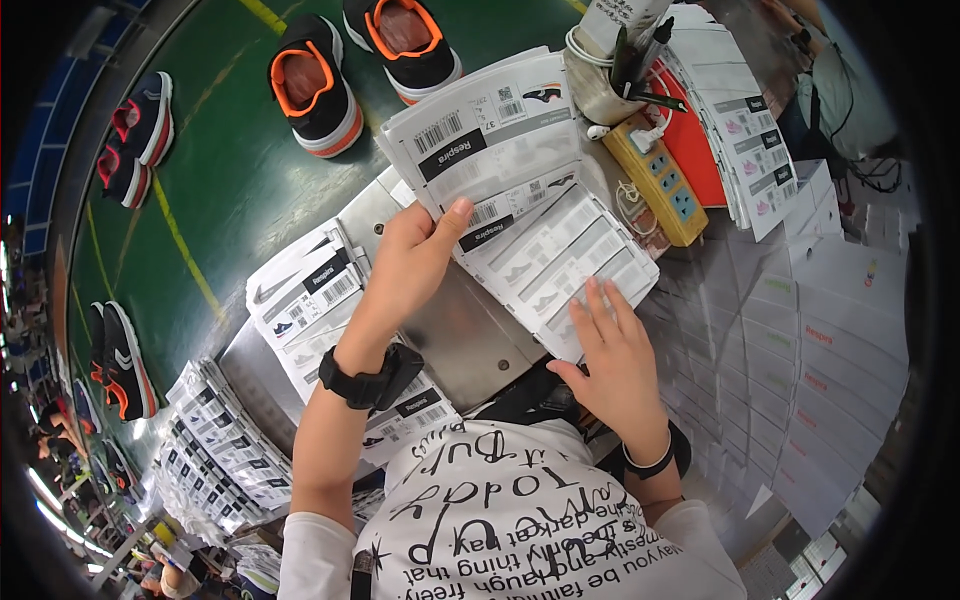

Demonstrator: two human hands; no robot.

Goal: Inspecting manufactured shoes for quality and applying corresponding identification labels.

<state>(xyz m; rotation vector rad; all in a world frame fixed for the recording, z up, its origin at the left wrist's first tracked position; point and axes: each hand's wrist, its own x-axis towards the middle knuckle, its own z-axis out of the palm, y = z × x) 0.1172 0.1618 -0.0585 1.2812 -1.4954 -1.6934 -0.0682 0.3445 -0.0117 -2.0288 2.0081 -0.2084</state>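
A stack of white printed label sheets (570,260) lies on a metal work surface in front of me, folded open with its upper flap (525,105) raised away from me. My left hand (420,250) pinches the left edge at the fold, thumb on top and the other fingers curled out of sight. Spread fingers of my right hand (615,365) rest on the lower right part of the sheets. A second pile of label sheets (310,290) lies left of my left forearm, partly covered by it.
Black and orange sneakers (315,90) stand on the green surface (230,180) beyond. A yellow power strip (655,180) and a pen holder (600,85) sit right of the sheets. White boxes (790,350) are stacked at the right. More label bundles (225,440) lie lower left.
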